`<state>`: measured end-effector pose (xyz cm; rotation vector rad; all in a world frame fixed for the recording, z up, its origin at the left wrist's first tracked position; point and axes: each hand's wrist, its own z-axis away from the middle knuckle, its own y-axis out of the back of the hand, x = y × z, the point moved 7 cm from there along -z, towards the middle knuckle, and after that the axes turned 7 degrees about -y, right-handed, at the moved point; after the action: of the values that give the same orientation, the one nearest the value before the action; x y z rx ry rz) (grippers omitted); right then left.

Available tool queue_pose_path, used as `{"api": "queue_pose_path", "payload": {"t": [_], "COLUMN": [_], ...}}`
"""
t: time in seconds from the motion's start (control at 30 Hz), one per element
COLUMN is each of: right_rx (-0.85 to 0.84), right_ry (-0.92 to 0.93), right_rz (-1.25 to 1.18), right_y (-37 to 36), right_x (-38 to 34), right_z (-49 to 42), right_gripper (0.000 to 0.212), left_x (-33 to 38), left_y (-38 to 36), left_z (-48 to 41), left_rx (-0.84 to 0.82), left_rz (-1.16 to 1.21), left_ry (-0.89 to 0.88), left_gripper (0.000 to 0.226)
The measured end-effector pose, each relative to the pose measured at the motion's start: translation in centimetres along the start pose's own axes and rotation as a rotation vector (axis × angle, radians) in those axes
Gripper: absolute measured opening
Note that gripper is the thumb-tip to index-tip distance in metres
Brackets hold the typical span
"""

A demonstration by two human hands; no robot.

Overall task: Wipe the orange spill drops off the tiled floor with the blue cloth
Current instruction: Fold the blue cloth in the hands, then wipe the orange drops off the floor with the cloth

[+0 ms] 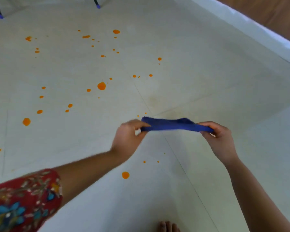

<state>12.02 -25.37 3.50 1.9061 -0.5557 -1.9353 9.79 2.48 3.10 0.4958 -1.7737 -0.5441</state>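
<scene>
From the head camera I look down at a pale tiled floor (208,81) with thin grout lines crossing it, and I see both bare hands raised over it with a dark blue folded cloth (174,125) stretched between them. The left hand (130,136) pinches the cloth's left end between thumb and fingertips, and the right hand (220,139) pinches its right end the same way, so each hand is closed on the fabric and the cloth spans the gap in a slightly sagging band, held up off the tiles. The left forearm comes in from the lower left, wearing a short red sleeve with blue and gold floral embroidery (22,200). Bright orange spill drops (101,85) lie scattered across the floor, mostly to the left of and beyond the hands, with one larger round drop (125,175) close in under the left forearm and a few tiny specks near it. Bare toes (168,227) show at the bottom edge. Two thin black furniture legs with purple caps (0,16) stand at the far top left, and a white skirting (251,29) runs along the upper right below a brown wooden surface (274,10)
</scene>
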Motion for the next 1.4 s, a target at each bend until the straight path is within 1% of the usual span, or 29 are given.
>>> {"api": "queue_pose_path", "payload": {"t": [0.07,0.1,0.13,0.17,0.2,0.23,0.3,0.33,0.43,0.47,0.53,0.63,0.7,0.73,0.77,0.83,0.9,0.93,0.97,1.03,1.07,1.1,1.13,1.17,1.23,1.27,1.3,1.33,1.4], "right_rx": [0.027,-0.013,-0.104,-0.182,-0.178,-0.122,0.007,0.007,-0.076,-0.087,-0.095,-0.145,-0.207,-0.235,-0.229,-0.176,-0.114,-0.122,-0.168,-0.317,-0.372,-0.402,-0.401,-0.372,-0.241,-0.185,-0.161,-0.157,-0.200], "right_ry": [-0.023,-0.047,-0.095,-0.181,-0.269,-0.334,-0.369,-0.416,-0.559,-0.538,-0.423,-0.071,0.141,0.193,0.212,0.137,0.056,0.079,0.150,0.351,0.422,0.446,0.419,0.331,0.124,0.063,0.041,0.062,0.166], "right_rz": [0.187,0.353,0.528,0.647,0.643,0.573,0.490,0.524,0.696,0.755,0.862,0.857,0.840,0.832,0.837,0.847,0.840,0.827,0.827,0.842,0.827,0.802,0.774,0.744,0.678,0.668,0.666,0.672,0.681], "right_y": [0.7,0.3,-0.7,-1.7,-2.5,-3.5,-6.3,-8.2,-13.2,-14.4,-16.1,-16.8,-15.6,-14.6,-13.7,-13.5,-15.2,-16.5,-17.8,-18.9,-18.3,-17.1,-15.7,-14.6,-13.7,-14.2,-15.4,-16.8,-18.9], "right_x": [3.2,5.0,7.0,9.6,10.8,11.6,11.1,11.1,12.8,13.2,13.3,12.8,13.6,14.0,14.3,14.3,13.4,12.4,11.6,11.0,11.4,11.9,12.4,13.0,13.3,12.8,11.7,10.5,9.3], "right_z": [1.4,2.1,2.9,3.9,4.4,4.9,5.0,4.9,4.3,4.0,3.5,4.5,6.4,6.7,6.2,4.0,1.8,1.8,2.7,6.5,8.1,8.7,8.2,6.9,2.5,0.5,-0.5,-0.7,1.3], "right_gripper": [0.046,0.049,0.052,0.053,0.052,0.051,0.046,0.050,0.079,0.084,0.079,0.058,0.054,0.054,0.055,0.058,0.059,0.058,0.057,0.053,0.052,0.053,0.056,0.062,0.073,0.074,0.073,0.071,0.062], "left_x": [-0.6,-0.9,-1.3,-1.8,-2.3,-2.7,-3.7,-4.5,-7.8,-9.0,-11.0,-13.2,-14.2,-14.4,-14.5,-14.6,-14.8,-14.7,-14.7,-14.7,-14.9,-15.0,-15.0,-15.0,-14.8,-14.7,-14.6,-14.7,-14.7], "left_y": [-4.4,-6.5,-8.5,-10.3,-11.1,-11.7,-11.4,-10.9,-8.5,-7.7,-6.0,-4.6,-4.7,-4.8,-5.1,-5.5,-5.6,-5.7,-5.8,-5.8,-5.7,-5.7,-5.9,-6.0,-6.1,-6.2,-6.1,-6.1,-6.1], "left_z": [3.2,5.0,6.8,8.8,10.0,11.1,11.8,12.0,12.3,12.5,13.3,15.2,16.6,17.2,17.7,18.3,18.5,18.4,18.5,18.5,18.6,18.6,18.6,18.7,18.6,18.5,18.5,18.6,18.6], "left_rx": [-0.062,-0.127,-0.215,-0.289,-0.337,-0.357,-0.339,-0.315,-0.232,-0.197,-0.117,-0.050,-0.050,-0.063,-0.082,-0.109,-0.100,-0.095,-0.093,-0.087,-0.086,-0.092,-0.099,-0.096,-0.087,-0.081,-0.075,-0.071,-0.081], "left_rz": [-0.032,-0.043,-0.046,-0.045,-0.069,-0.105,-0.196,-0.244,-0.358,-0.385,-0.417,-0.439,-0.437,-0.440,-0.450,-0.478,-0.491,-0.496,-0.499,-0.507,-0.510,-0.516,-0.526,-0.541,-0.558,-0.558,-0.561,-0.562,-0.561], "left_ry": [-0.007,0.001,0.030,0.071,0.084,0.081,0.073,0.083,0.179,0.224,0.311,0.411,0.436,0.433,0.427,0.420,0.429,0.432,0.432,0.426,0.423,0.418,0.417,0.423,0.428,0.427,0.425,0.427,0.426], "left_gripper": [0.022,0.025,0.029,0.032,0.035,0.037,0.039,0.040,0.045,0.048,0.054,0.062,0.064,0.064,0.063,0.063,0.062,0.061,0.061,0.060,0.060,0.060,0.060,0.060,0.060,0.059,0.059,0.059,0.060]}}
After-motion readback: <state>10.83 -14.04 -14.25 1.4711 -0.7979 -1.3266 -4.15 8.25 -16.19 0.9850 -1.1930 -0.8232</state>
